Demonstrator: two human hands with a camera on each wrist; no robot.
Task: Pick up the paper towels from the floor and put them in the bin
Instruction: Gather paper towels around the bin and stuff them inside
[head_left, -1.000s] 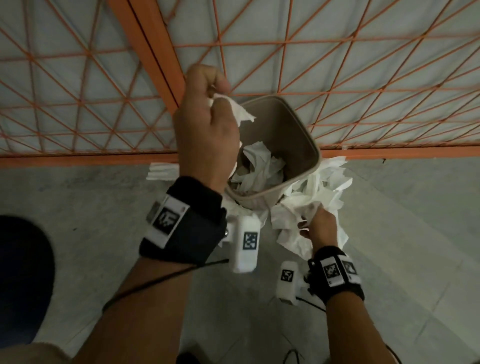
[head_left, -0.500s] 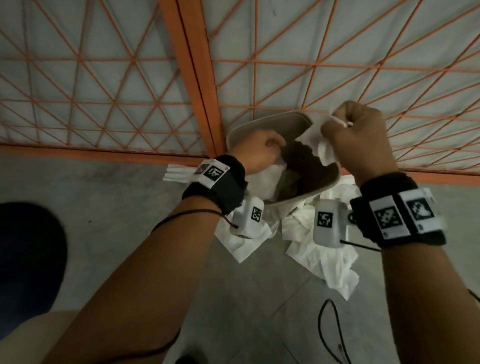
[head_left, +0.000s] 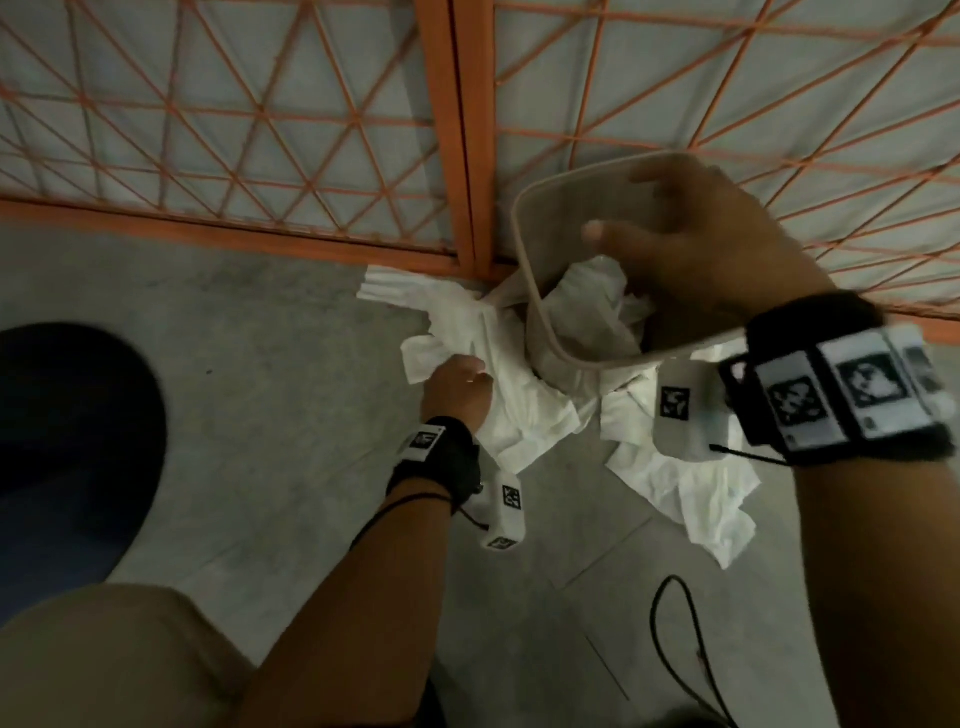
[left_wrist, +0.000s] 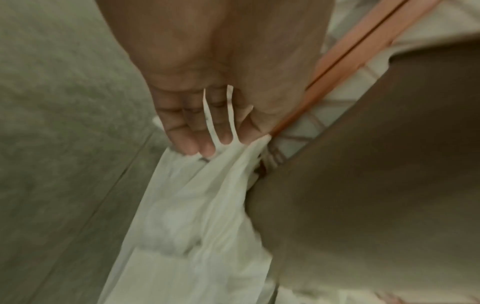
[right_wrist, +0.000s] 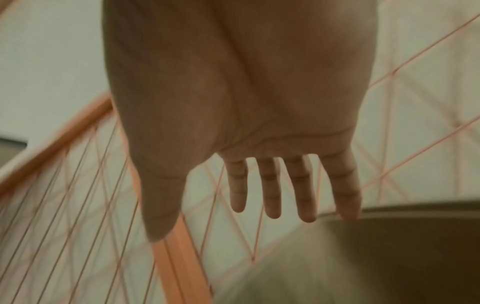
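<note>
Head view, near to far: the left hand (head_left: 457, 387) reaches down to the floor (head_left: 270, 415), fingers (left_wrist: 205, 133) curled into a white towel (head_left: 519, 415) lying just left of the bin (head_left: 524, 249). More towels (head_left: 696, 499) lie on the floor in front of the bin, and some sit inside it. Above the bin the right hand (head_left: 711, 249) is spread, fingers (right_wrist: 271, 185) straight and holding nothing, before the orange lattice (head_left: 457, 130).
</note>
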